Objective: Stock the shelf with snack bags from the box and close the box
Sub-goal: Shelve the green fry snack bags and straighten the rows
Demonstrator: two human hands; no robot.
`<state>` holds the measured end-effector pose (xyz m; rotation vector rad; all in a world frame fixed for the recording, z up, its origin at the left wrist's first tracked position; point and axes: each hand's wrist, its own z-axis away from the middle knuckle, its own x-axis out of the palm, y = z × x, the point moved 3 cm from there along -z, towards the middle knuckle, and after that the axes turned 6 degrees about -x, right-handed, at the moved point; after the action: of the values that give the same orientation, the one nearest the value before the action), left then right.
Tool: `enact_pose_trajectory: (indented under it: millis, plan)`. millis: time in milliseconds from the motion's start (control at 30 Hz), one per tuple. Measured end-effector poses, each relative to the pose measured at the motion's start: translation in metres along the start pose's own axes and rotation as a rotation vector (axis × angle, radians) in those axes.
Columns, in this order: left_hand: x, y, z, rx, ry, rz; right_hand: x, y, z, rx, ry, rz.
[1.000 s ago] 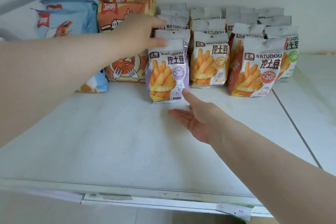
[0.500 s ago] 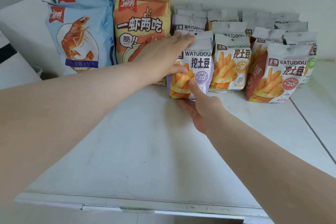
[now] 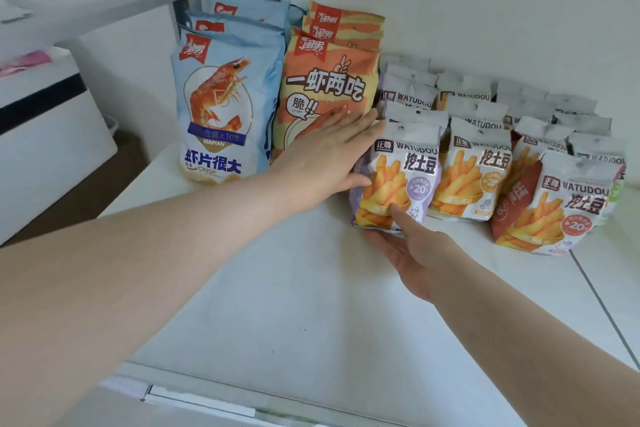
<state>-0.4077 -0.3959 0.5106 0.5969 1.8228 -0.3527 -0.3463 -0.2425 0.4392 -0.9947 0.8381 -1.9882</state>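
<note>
A purple-edged fries bag stands upright at the front of the white shelf. My left hand lies flat against that bag's left side, fingers straight, thumb touching its lower front. My right hand is at the bag's base, palm up with fingers at its bottom edge and the thumb on its front. Rows of similar fries bags stand to the right and behind. No box is in view.
Tall blue prawn-crisp bags and orange prawn bags stand at the shelf's back left. A red-edged fries bag leans at the front right. A white box-like unit sits left of the shelf. A seam splits the shelf surface at the right.
My left hand has slid from the top of the purple bag down to its left side. My right hand has moved in against the bag's base. The view has shifted right and closer.
</note>
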Motion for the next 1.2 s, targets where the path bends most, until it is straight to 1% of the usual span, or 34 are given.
enact_pose_trajectory:
  millis: [100,233,333,400,433,500,600,667,700,800,867,967,1100,1200]
  plan:
    - [0.005,0.005,-0.001,-0.018,-0.005,0.045,0.006,0.006,-0.003,-0.023,0.007,-0.028]
    - [0.011,0.010,-0.006,-0.041,0.087,0.176,0.001,0.006,-0.005,-0.059,0.024,0.071]
    - [0.021,0.014,-0.008,-0.066,0.105,0.424,-0.007,0.001,-0.006,-0.110,0.074,0.171]
    - [0.028,0.017,-0.010,-0.108,0.154,0.591,-0.007,-0.004,-0.006,-0.162,0.073,0.205]
    - [0.031,0.020,-0.010,-0.131,0.188,0.631,-0.005,-0.006,-0.006,-0.177,0.059,0.220]
    - [0.036,0.025,-0.009,-0.172,0.237,0.639,-0.005,-0.007,-0.006,-0.182,0.052,0.275]
    - [0.045,0.036,0.003,-0.260,0.296,0.659,-0.013,-0.010,-0.003,-0.212,0.125,0.477]
    - [0.054,0.045,0.014,-0.360,0.334,0.754,-0.020,-0.011,-0.002,-0.305,0.194,0.590]
    - [0.059,0.049,0.019,-0.410,0.352,0.802,-0.023,-0.012,-0.001,-0.383,0.214,0.638]
    - [0.067,0.058,0.021,-0.520,0.445,0.890,-0.015,-0.012,-0.001,-0.612,0.169,0.669]
    - [0.068,0.059,0.015,-0.575,0.513,0.968,-0.009,-0.009,-0.001,-0.668,0.153,0.653]
    - [0.071,0.060,0.007,-0.630,0.562,1.020,-0.011,-0.006,-0.005,-0.671,0.152,0.634]
    - [0.075,0.059,0.008,-0.645,0.541,1.076,-0.017,-0.009,0.000,-0.649,0.106,0.676]
    - [0.068,0.059,0.012,-0.644,0.534,1.052,-0.019,-0.010,0.008,-0.590,0.115,0.640]
